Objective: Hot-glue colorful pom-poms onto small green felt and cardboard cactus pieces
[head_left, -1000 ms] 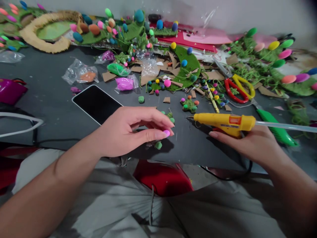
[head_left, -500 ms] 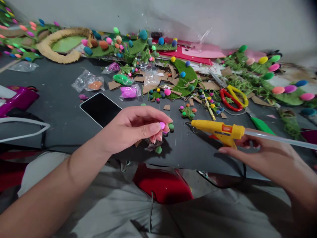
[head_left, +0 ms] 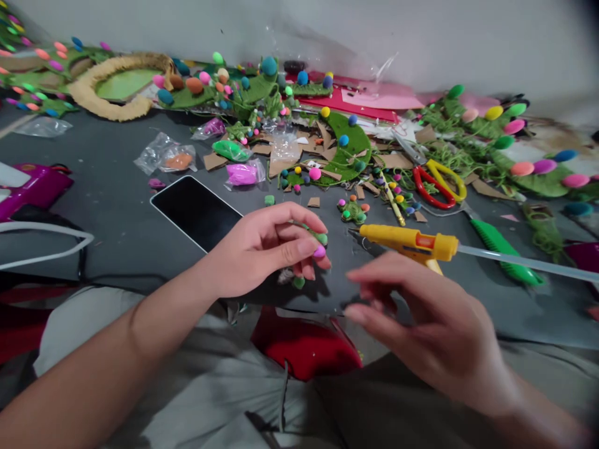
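My left hand [head_left: 276, 243] is closed in a pinch, a small pink ball [head_left: 319, 251] at its thumb tip. A green ball [head_left: 322, 239] shows just behind those fingertips; whether the two are joined I cannot tell. Below the hand, another green ball [head_left: 299, 282] and a greyish bit partly hidden by the fingers lie on the table. My right hand [head_left: 412, 318], a little blurred, hangs in front of the yellow glue gun [head_left: 409, 242], fingers apart and nothing visible in them. A clear glue stick [head_left: 519, 258] juts from the gun's back end.
A phone [head_left: 196, 209] lies behind my left wrist. Bagged clay [head_left: 243, 173], cardboard scraps, a green felt crescent [head_left: 349, 149] and a small ball-studded star [head_left: 353, 211] lie farther back. Scissors [head_left: 435, 187] and a green-handled cutter [head_left: 505, 252] are at right, a purple tool [head_left: 42, 187] at left.
My right hand has let go of the glue gun, which now rests on the table, and has moved left toward my left hand. The pink ball has shifted slightly right and down.
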`<state>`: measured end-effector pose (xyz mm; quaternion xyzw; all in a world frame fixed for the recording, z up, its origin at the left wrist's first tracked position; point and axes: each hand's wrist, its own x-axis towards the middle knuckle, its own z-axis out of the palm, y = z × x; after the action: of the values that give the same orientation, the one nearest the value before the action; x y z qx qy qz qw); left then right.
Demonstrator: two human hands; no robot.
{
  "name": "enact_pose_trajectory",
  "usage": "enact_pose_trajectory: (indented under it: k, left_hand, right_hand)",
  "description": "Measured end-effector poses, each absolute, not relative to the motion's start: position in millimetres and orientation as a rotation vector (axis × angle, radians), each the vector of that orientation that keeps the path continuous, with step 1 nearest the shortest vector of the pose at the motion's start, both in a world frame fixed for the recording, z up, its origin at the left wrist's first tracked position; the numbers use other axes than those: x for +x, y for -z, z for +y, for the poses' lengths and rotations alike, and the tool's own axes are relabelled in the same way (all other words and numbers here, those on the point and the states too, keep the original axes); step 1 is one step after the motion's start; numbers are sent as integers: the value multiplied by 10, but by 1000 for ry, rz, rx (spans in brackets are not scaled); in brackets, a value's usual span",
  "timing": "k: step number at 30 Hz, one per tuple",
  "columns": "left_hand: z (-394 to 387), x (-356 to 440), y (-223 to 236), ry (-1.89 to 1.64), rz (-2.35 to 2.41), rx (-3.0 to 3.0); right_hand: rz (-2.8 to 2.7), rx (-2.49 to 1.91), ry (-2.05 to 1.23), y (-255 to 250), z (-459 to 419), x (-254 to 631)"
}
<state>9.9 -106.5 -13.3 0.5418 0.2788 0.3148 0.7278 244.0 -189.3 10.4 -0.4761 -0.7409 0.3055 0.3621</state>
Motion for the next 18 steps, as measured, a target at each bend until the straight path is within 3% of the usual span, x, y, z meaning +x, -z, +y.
enact_pose_trajectory:
  k: [18]
  left_hand:
    - [-1068,158,168,-640,706,1146]
  right_hand:
    - [-1932,-1186,-478,15,-1684,2243]
